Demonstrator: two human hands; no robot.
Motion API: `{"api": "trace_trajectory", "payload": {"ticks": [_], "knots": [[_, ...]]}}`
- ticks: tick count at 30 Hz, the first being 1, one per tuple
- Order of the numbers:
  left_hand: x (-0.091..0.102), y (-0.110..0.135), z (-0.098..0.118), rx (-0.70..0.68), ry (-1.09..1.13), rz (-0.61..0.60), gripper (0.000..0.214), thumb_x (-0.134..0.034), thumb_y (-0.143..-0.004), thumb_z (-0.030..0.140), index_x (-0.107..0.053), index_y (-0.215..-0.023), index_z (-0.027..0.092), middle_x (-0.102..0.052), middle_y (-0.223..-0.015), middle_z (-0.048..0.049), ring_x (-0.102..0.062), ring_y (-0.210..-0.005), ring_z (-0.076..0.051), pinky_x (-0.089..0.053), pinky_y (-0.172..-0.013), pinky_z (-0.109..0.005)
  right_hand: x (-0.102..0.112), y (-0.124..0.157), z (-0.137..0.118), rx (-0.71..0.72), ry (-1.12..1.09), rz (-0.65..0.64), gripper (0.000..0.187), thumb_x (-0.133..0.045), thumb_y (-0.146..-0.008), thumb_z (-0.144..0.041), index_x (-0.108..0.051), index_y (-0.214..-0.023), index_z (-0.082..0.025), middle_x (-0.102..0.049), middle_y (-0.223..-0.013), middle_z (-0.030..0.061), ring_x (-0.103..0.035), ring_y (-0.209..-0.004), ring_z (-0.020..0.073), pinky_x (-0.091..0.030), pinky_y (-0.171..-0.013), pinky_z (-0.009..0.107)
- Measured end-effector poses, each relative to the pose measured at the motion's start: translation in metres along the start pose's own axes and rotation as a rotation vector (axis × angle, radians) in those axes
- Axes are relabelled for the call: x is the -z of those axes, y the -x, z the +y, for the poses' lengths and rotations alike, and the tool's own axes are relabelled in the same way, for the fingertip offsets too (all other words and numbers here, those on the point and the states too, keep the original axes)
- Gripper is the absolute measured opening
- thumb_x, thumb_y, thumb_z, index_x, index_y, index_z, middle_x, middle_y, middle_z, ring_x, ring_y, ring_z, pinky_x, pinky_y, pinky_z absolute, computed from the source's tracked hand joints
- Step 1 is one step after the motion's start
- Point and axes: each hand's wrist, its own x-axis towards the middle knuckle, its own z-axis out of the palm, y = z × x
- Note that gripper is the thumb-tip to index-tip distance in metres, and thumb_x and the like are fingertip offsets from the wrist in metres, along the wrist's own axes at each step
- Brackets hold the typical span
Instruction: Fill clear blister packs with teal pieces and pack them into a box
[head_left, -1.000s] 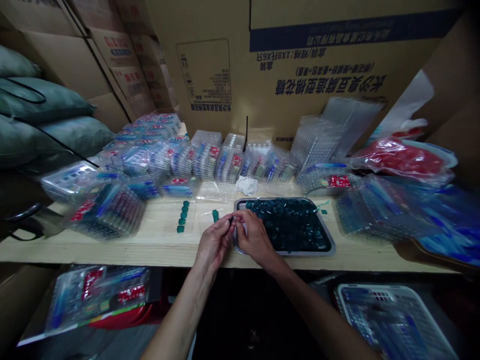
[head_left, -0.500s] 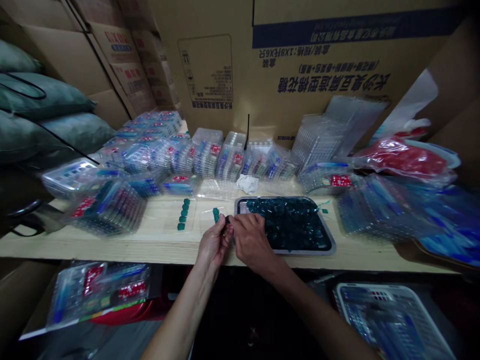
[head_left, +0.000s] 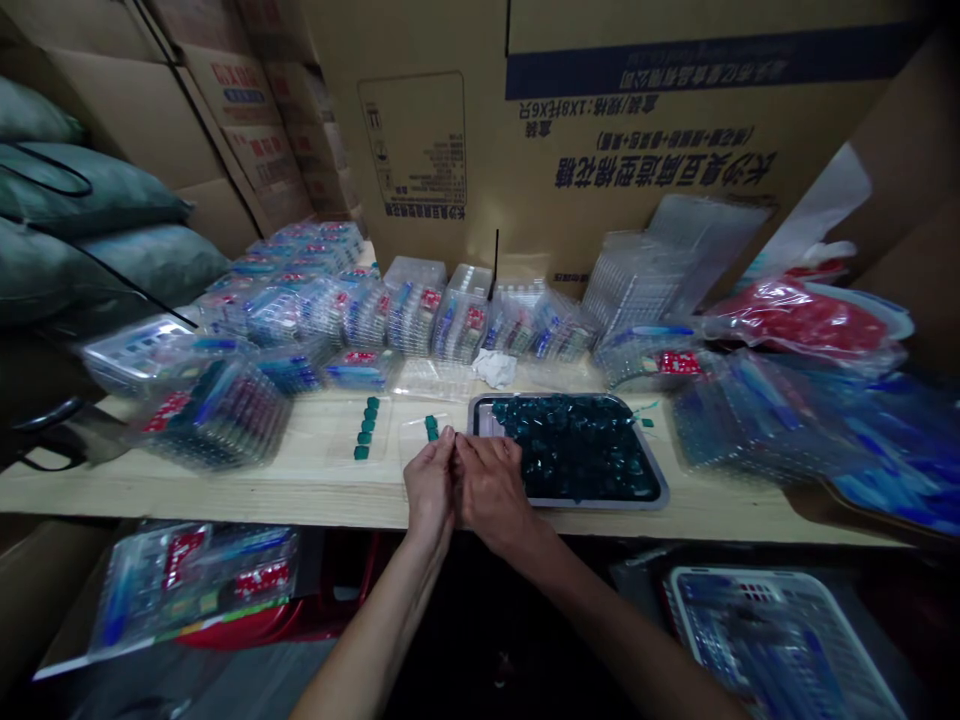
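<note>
Apparently partway: one row of green pieces (head_left: pixel 365 428) lies left, a short visible row (head_left: pixel 431 428) right of it; the tray (head_left: pixel 486 418) further right holds plenty more. Left hand (head_left: pixel 430 485) and right hand (head_left: pixel 491 490) meet at the fingertips; whether they grip a piece, I cannot tell.

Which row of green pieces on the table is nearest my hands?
The row on the right, just beyond your left hand; the other row, showing five pieces, lies farther left.

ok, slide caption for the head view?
Left hand and right hand held together beside a tray of dark green pieces.
</note>
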Motion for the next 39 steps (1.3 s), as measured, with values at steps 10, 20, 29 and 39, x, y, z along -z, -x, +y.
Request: {"api": "trace_trajectory", "payload": {"ticks": [10,20,29,39], "knots": [[-0.009,0.001,-0.001,-0.053,-0.089,0.058,0.047,-0.09,-0.056,0.053,-0.068,-0.066,0.012,-0.063,-0.056,0.002,-0.053,-0.048,-0.007,-0.042,-0.049,-0.018,0.0,-0.009,0.008,-0.132,-0.109,0.101,0.022,-0.043,-0.091,-0.016,-0.059,-0.107,-0.018,-0.067,-0.101,0.0106,-0.058,-0.101,0.0269,-0.038,-0.093,0.043],[-0.005,-0.004,0.003,-0.052,-0.155,-0.095,0.051,-0.09,-0.056,0.051,-0.068,-0.078,0.011,-0.065,-0.059,-0.0004,-0.055,-0.047,-0.007,-0.043,-0.049,-0.017,0.0,-0.025,0.047,-0.347,-0.723,-0.043,0.013,-0.051,-0.09,-0.028,-0.061,-0.095,-0.021,-0.068,-0.082,0.0017,-0.064,-0.075,0.0178,-0.05,-0.068,0.029],[-0.002,-0.003,0.008,-0.098,-0.252,-0.234,0.048,-0.085,-0.064,0.055,-0.058,-0.079,0.018,-0.059,-0.053,0.0044,-0.046,-0.039,-0.006,-0.032,-0.04,-0.016,0.023,-0.028,0.049,-0.335,-1.051,-0.232,0.025,-0.06,-0.083,-0.044,-0.056,-0.075,-0.021,-0.059,-0.068,-0.0012,-0.057,-0.068,0.0162,-0.046,-0.067,0.029],[0.011,0.016,0.016,-0.597,-0.67,-0.117,0.014,-0.074,-0.083,0.031,-0.078,-0.093,0.022,-0.075,-0.087,-0.0025,-0.066,-0.079,-0.015,-0.05,-0.077,-0.02,0.014,-0.026,0.029,-0.323,-0.563,0.09,0.012,-0.047,-0.086,-0.03,-0.052,-0.077,-0.023,-0.057,-0.067,-0.0015,-0.053,-0.063,0.016,-0.037,-0.06,0.028]]}}
